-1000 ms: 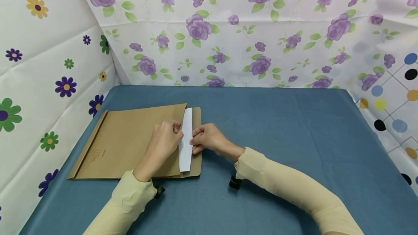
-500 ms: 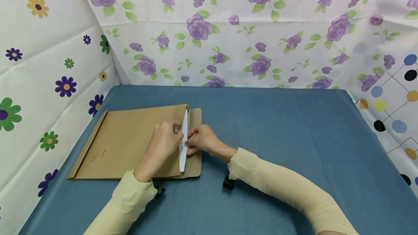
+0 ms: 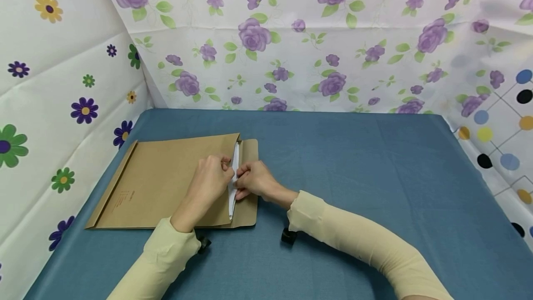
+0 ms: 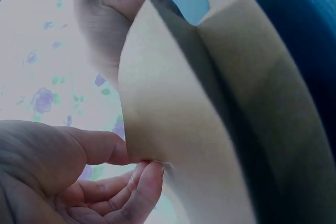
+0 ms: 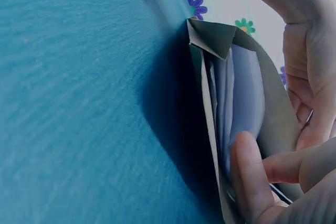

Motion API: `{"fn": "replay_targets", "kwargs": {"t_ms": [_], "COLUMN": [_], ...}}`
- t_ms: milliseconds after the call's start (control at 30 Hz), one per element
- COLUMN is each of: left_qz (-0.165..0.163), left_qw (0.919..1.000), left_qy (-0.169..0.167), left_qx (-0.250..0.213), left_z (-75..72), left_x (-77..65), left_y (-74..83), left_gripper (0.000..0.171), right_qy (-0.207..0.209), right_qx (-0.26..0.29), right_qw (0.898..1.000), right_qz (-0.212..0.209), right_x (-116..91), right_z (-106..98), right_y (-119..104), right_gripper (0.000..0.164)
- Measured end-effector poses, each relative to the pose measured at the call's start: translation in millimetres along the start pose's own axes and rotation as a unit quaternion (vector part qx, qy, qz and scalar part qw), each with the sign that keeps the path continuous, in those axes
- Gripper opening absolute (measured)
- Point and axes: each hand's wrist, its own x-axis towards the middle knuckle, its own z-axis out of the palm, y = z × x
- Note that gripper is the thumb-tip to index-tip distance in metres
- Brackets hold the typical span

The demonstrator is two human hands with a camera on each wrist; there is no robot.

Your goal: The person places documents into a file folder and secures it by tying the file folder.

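A large brown kraft envelope (image 3: 166,165) lies on the table, its opening facing right. My left hand (image 3: 210,175) pinches the top edge of that opening and lifts it a little, as the left wrist view shows. Inside the mouth stands a small stack of white paper sheets (image 5: 247,87), with only a narrow white strip showing in the head view. My right hand (image 3: 256,180) holds the sheets' outer edge between thumb and fingers, close beside the left hand. The rest of the paper is hidden inside the envelope.
The envelope's flap (image 3: 249,203) extends flat beyond the opening on the right. A blue cloth (image 3: 354,165) covers the table. Flowered sheets (image 3: 266,36) hang behind and at the left, and a dotted one (image 3: 504,138) at the right.
My right hand has moved left, and the white paper has gone deeper into the envelope, so its visible strip is narrower. The left hand stays in place.
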Motion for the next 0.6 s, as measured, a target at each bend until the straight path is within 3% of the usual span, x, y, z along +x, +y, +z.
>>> {"fn": "replay_targets", "kwargs": {"t_ms": [167, 400, 467, 600], "left_qz": [0.005, -0.002, -0.004, -0.006], "left_qw": [1.0, 1.0, 1.0, 1.0], "left_qy": [0.006, 0.008, 0.007, 0.005], "left_qx": [0.003, -0.002, -0.003, -0.005], "left_z": [0.4, 2.8, 3.2, 3.5], "left_x": [0.3, 1.4, 1.4, 1.1], "left_y": [-0.9, 0.3, 0.9, 2.7], "left_gripper": [0.027, 0.028, 0.029, 0.03], "right_qy": [0.009, 0.112, 0.12, 0.098], "right_qx": [-0.002, -0.105, -0.108, -0.076], "right_qw": [1.0, 0.987, 0.986, 0.992], "right_qz": [-0.012, -0.039, -0.042, -0.031], "right_x": [-2, -6, -6, -6], "right_z": [-8, -34, -41, -49], "right_y": [-1, -3, 0, 3], "right_gripper": [0.015, 0.012, 0.019, 0.045]}}
